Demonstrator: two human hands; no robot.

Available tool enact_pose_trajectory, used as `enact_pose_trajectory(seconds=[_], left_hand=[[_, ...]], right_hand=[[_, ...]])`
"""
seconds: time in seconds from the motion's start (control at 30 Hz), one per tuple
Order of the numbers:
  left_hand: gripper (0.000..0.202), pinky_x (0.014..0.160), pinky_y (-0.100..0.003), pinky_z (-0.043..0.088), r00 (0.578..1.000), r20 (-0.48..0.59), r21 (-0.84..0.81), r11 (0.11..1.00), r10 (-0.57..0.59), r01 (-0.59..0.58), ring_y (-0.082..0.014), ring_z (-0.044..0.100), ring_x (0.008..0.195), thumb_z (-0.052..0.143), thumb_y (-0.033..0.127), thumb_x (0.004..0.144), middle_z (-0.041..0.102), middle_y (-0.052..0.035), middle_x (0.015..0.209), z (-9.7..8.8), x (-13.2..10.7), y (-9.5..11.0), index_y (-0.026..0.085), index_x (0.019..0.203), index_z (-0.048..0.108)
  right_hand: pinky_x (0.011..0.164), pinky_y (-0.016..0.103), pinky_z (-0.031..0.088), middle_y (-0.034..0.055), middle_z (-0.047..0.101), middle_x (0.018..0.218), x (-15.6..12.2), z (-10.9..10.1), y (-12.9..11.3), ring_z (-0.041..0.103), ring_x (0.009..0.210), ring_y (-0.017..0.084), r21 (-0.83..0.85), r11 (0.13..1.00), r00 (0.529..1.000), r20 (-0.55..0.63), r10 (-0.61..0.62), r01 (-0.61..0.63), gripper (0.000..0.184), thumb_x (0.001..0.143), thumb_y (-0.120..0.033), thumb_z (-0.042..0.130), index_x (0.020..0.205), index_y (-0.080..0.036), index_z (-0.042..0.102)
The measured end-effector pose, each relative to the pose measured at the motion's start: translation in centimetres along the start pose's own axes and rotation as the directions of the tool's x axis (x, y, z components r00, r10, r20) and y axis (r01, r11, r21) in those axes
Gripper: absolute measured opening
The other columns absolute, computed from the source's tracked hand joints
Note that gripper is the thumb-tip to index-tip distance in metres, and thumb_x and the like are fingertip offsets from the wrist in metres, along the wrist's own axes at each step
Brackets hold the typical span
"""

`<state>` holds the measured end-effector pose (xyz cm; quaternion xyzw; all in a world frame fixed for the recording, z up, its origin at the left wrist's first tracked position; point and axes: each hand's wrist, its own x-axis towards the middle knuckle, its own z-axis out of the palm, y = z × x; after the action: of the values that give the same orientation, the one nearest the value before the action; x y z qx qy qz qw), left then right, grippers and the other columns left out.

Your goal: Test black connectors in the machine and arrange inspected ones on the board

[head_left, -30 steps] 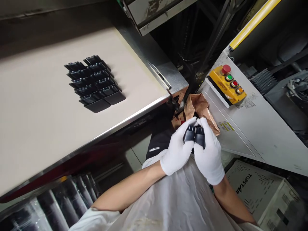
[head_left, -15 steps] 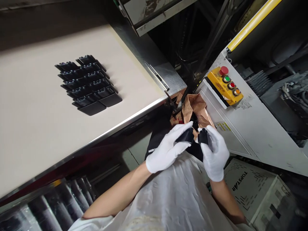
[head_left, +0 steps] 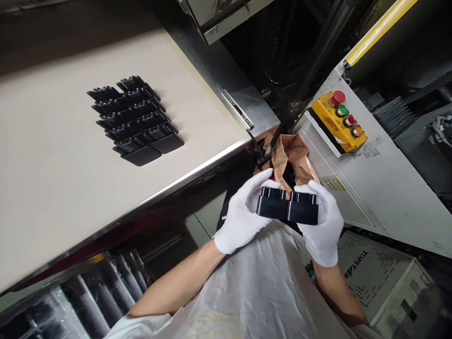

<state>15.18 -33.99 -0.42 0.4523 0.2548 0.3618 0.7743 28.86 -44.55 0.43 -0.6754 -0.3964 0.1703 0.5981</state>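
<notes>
Two black molded plastic parts are held side by side in front of my apron, their ridged tops facing away from me. My left hand (head_left: 243, 212), in a white glove, is closed on the left black plastic part (head_left: 271, 207). Around the outer end of the right black plastic part (head_left: 302, 212) my gloved right hand (head_left: 323, 221) is closed. The inner ends of the two parts meet or nearly meet. Similar black plastic parts (head_left: 141, 153) lie in two overlapping columns on the pale table (head_left: 70, 197).
An open brown paper bag (head_left: 294, 150) stands just beyond my hands. A thin cutter-like tool (head_left: 236, 108) lies at the table's metal edge. To the right are a yellow button box (head_left: 339, 122) and a white TOPSTAR box (head_left: 374, 273). Plastic-wrapped stacks (head_left: 81, 296) sit lower left.
Both hands have turned the two black parts from tilted and apart to level and end to end, with their broad faces now toward me. The view has shifted slightly.
</notes>
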Motion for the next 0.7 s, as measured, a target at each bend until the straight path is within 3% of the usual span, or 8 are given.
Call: enact_pose_trajectory(seconds=[0.17,0.37,0.5,0.6,0.7], left_hand=[[0.078,0.094,-0.032,0.059,0.999,0.015,-0.047,0.998,0.031,-0.031,-0.0214,0.071,0.103,0.098,0.024,0.068,0.075,-0.0079,0.114,-0.1,0.2,-0.1,0.025,0.14,0.067],[0.082,0.094,-0.032,0.059,0.998,-0.035,-0.012,0.998,0.058,-0.058,-0.0224,0.072,0.104,0.1,0.029,0.066,0.075,-0.0103,0.115,0.0,0.1,0.0,0.022,0.14,0.066],[0.079,0.096,-0.03,0.059,0.992,-0.057,0.006,0.994,0.114,-0.113,-0.0208,0.072,0.102,0.101,0.024,0.064,0.077,-0.0079,0.114,0.1,-0.1,0.1,0.024,0.136,0.069],[0.08,0.096,-0.029,0.059,0.998,-0.065,-0.087,0.996,0.022,-0.028,-0.0201,0.072,0.104,0.1,0.024,0.065,0.076,-0.0074,0.117,0.1,-0.2,0.3,0.025,0.138,0.067],[0.087,0.092,-0.031,0.06,0.993,-0.035,-0.233,0.967,-0.114,0.102,-0.0201,0.072,0.099,0.103,0.033,0.061,0.074,-0.006,0.118,0.0,-0.3,0.7,0.027,0.139,0.065]], right_hand=[[0.095,0.039,0.068,0.0032,0.08,0.116,0.4,0.0,-0.9,0.077,0.108,0.022,-0.027,0.997,0.997,0.003,-0.075,0.075,0.067,0.077,-0.006,0.079,0.139,-0.027,0.063],[0.098,0.038,0.067,0.0012,0.081,0.113,0.7,0.3,-2.0,0.077,0.106,0.021,-0.211,0.965,0.987,0.023,-0.157,0.158,0.072,0.081,-0.008,0.078,0.147,-0.028,0.057],[0.102,0.037,0.064,0.0004,0.08,0.12,0.5,0.4,-2.7,0.077,0.109,0.022,-0.342,0.921,0.982,0.08,-0.168,0.186,0.077,0.083,-0.011,0.079,0.152,-0.032,0.053],[0.098,0.037,0.066,-0.0004,0.08,0.119,0.5,0.7,-3.4,0.078,0.107,0.022,-0.392,0.897,0.979,0.064,-0.194,0.203,0.075,0.084,-0.012,0.079,0.151,-0.033,0.055],[0.09,0.035,0.069,-0.0015,0.082,0.112,0.5,0.9,-4.0,0.079,0.1,0.021,-0.334,0.923,0.979,0.005,-0.204,0.194,0.069,0.084,-0.011,0.079,0.146,-0.033,0.059]])
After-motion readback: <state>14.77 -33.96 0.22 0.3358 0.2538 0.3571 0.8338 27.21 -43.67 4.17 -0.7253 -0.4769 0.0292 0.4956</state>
